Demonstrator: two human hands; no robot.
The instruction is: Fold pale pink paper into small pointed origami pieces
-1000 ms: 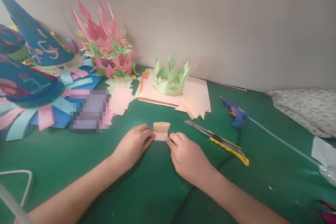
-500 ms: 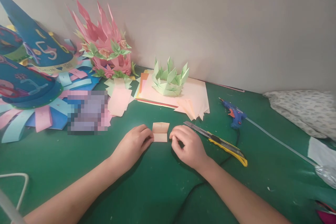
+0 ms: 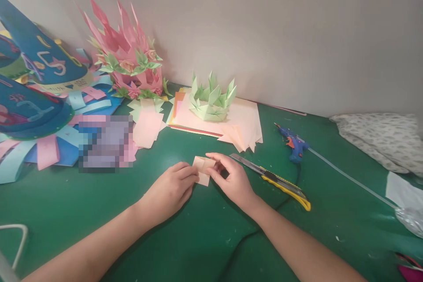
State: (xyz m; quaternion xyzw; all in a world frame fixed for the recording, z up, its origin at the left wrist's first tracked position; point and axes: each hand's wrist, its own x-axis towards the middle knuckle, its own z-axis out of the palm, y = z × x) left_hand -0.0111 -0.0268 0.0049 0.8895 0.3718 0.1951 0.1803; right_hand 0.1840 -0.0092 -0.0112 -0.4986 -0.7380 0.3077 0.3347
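A small piece of peach paper (image 3: 203, 179) with creases lies between my two hands on the green table. My left hand (image 3: 178, 183) has its fingers closed on the paper's left edge. With thumb and forefinger my right hand (image 3: 233, 180) pinches the upper right part, where a flap is folded over. Just right of that hand lies a yellow utility knife (image 3: 286, 188) with its blade out. Behind the hands, a pale green folded-paper crown (image 3: 211, 108) stands on a stack of coloured paper (image 3: 246, 116).
A blue glue gun (image 3: 295, 144) with a long glue stick lies at right, its black cord running under my right arm. Pink paper crowns (image 3: 132, 70), cut sheets (image 3: 148, 128) and blue cone hats (image 3: 49, 61) fill the left. Patterned cloth (image 3: 376, 136) lies far right.
My right hand has moved left and taken hold of the peach paper. The paper has turned slightly, and a flap now folds over on it. The view has shifted a little.
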